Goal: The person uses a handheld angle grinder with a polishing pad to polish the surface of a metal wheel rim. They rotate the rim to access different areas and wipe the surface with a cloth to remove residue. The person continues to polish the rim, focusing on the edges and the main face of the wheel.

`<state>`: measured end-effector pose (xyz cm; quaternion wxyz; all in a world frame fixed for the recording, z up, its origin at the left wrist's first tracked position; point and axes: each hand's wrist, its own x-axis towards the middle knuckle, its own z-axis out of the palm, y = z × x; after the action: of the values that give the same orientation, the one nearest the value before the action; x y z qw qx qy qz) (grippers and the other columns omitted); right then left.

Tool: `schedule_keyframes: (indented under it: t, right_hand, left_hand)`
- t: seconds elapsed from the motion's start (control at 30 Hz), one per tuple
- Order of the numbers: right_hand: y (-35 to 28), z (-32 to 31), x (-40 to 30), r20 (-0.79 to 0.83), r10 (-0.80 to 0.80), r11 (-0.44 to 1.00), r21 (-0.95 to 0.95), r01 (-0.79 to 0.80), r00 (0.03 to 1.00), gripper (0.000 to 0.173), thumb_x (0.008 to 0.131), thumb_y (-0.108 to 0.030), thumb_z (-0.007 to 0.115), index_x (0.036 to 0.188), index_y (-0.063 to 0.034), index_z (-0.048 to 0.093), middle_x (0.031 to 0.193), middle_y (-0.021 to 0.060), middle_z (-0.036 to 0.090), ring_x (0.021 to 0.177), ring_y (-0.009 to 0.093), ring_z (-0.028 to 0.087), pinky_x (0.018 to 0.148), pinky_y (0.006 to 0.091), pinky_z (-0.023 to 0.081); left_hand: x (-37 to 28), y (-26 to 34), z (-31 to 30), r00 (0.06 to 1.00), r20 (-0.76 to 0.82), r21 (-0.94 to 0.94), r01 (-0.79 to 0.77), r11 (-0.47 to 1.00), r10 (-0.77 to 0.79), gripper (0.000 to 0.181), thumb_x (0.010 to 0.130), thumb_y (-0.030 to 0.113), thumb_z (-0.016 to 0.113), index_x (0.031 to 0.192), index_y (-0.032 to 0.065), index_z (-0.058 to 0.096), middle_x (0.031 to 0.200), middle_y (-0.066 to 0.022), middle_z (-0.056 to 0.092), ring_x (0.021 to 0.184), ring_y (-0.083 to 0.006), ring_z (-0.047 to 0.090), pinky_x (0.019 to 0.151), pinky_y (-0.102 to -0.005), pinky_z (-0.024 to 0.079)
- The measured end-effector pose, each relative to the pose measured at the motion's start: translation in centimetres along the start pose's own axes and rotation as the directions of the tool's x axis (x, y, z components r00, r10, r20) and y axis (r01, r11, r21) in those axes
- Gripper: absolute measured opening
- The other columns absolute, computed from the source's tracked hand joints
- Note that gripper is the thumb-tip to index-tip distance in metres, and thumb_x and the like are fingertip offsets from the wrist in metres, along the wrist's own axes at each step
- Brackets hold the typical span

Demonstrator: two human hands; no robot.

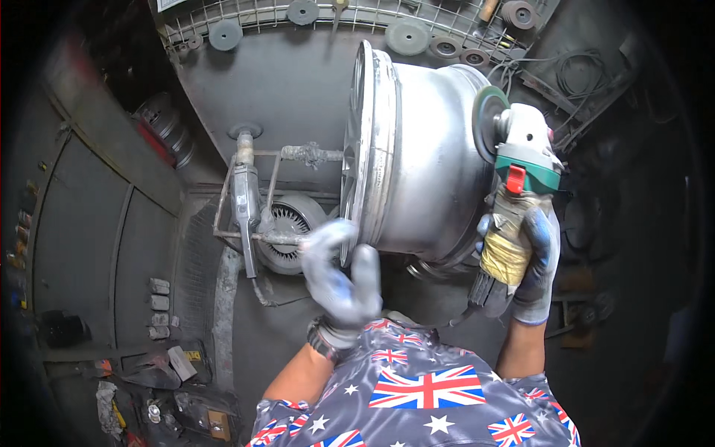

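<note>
A silver alloy wheel rim (435, 162) is mounted on its side on a spindle (313, 153), its spoked face to the left and its barrel to the right. My right hand (539, 262), in a grey and blue work glove, grips an angle grinder (528, 151) by its tape-wrapped body. The grinder's disc (487, 123) is at the barrel's right edge; whether it touches cannot be told. My left hand (341, 274), gloved and slightly blurred, is at the lower edge of the spoked face, fingers apart; contact is unclear.
A second power tool (244, 195) hangs on a metal frame (273, 184) at the left. Another wheel (287, 229) lies below it. Abrasive discs (408, 37) hang along a wire rack (357, 14) at the back. Coiled cable (581, 72) is at the right, stacked wheels (167, 131) at the left.
</note>
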<state>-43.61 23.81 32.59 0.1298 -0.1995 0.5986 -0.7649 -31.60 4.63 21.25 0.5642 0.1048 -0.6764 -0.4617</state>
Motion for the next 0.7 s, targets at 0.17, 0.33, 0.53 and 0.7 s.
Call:
schedule_keyframes:
  t: [0.17, 0.33, 0.53, 0.7]
  right_hand:
    - [-2.7, 0.4, 1.2, 0.118, 0.045, 0.985, -0.170, -0.025, 0.992, 0.055, 0.095, -0.034, 0.070, 0.135, 0.0011, 0.055, 0.108, 0.0144, 0.070, 0.087, 0.019, 0.073, 0.078, 0.0326, 0.061]
    - [-2.5, 0.8, 3.7, 0.231, -0.018, 0.915, -0.389, 0.109, 0.973, 0.068, 0.090, -0.027, 0.077, 0.148, -0.0001, 0.052, 0.132, 0.0114, 0.066, 0.116, 0.017, 0.064, 0.103, 0.0329, 0.050]
    - [-2.9, 0.7, 5.0, 0.414, 0.044, 0.695, -0.666, 0.270, 0.909, 0.079, 0.087, -0.029, 0.083, 0.153, -0.0045, 0.047, 0.132, 0.0152, 0.068, 0.116, 0.023, 0.067, 0.101, 0.0382, 0.053]
    - [-4.0, 0.5, 5.4, 0.671, 0.215, 0.687, -0.620, 0.379, 0.709, 0.093, 0.084, -0.022, 0.084, 0.159, 0.0015, 0.035, 0.144, 0.0227, 0.061, 0.138, 0.030, 0.058, 0.116, 0.0415, 0.042]
  left_hand:
    - [0.0, 7.4, 2.1, 0.703, 0.653, -0.316, 0.591, 0.742, -0.282, 0.047, 0.100, 0.025, 0.071, 0.134, -0.0047, 0.058, 0.132, -0.0153, 0.061, 0.112, -0.0219, 0.064, 0.096, -0.0362, 0.052]
    - [2.3, 5.5, 5.8, 0.569, 0.773, -0.428, 0.794, 0.433, -0.279, 0.080, 0.105, 0.052, 0.060, 0.157, -0.0037, 0.033, 0.146, -0.0160, 0.048, 0.128, -0.0207, 0.055, 0.106, -0.0388, 0.049]
    - [1.6, 3.2, 7.4, 0.386, 0.879, -0.340, 0.919, 0.199, -0.280, 0.072, 0.107, 0.054, 0.056, 0.151, -0.0026, 0.047, 0.140, -0.0143, 0.060, 0.125, -0.0216, 0.059, 0.105, -0.0393, 0.048]
    - [-0.4, 3.8, 7.2, 0.438, 0.865, -0.459, 0.888, -0.037, -0.244, 0.073, 0.106, 0.044, 0.061, 0.160, 0.0014, 0.036, 0.152, -0.0162, 0.052, 0.142, -0.0267, 0.052, 0.121, -0.0429, 0.039]
